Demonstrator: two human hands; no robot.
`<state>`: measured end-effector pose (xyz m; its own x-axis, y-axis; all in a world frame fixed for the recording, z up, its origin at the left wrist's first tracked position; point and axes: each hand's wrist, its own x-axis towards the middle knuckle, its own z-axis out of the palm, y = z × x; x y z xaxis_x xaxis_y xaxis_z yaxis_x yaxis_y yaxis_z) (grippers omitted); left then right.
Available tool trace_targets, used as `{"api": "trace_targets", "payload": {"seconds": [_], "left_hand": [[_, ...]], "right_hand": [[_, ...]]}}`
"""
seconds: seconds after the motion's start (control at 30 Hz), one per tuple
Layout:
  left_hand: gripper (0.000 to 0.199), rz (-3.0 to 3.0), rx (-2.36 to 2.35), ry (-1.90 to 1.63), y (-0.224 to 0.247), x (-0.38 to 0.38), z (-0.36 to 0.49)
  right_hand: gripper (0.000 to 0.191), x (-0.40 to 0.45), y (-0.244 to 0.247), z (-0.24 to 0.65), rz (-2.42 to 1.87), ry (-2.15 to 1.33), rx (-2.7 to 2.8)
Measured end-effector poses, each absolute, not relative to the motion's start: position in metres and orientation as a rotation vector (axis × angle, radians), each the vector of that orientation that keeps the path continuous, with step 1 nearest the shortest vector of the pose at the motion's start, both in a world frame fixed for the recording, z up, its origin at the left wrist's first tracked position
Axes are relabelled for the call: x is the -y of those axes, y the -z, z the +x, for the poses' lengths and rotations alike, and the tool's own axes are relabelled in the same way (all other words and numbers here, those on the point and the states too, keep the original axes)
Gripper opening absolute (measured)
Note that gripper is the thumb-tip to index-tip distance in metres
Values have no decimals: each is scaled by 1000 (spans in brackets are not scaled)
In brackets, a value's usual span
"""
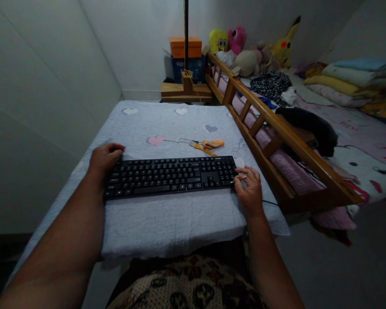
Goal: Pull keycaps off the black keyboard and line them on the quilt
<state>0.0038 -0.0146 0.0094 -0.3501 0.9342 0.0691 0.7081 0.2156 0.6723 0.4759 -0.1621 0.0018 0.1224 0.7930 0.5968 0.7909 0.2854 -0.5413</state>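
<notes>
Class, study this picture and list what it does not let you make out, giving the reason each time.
All in the head view:
1. Lettering on the keyboard: mostly too small and dim to read.
2. Grip of the left hand: its own back hides most fingers.
3. Path of the cable: the right hand hides part.
4. Inside of the orange box: walls hide it.
</notes>
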Motion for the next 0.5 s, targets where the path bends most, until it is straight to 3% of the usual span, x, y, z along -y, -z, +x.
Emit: {"api": "trace_targets", "payload": {"seconds": [0.5], "left_hand": [[43, 1539, -2163, -859, -14, 16, 7]], "right_hand": [[16, 160, 1, 476, -1473, 28, 1639]]}}
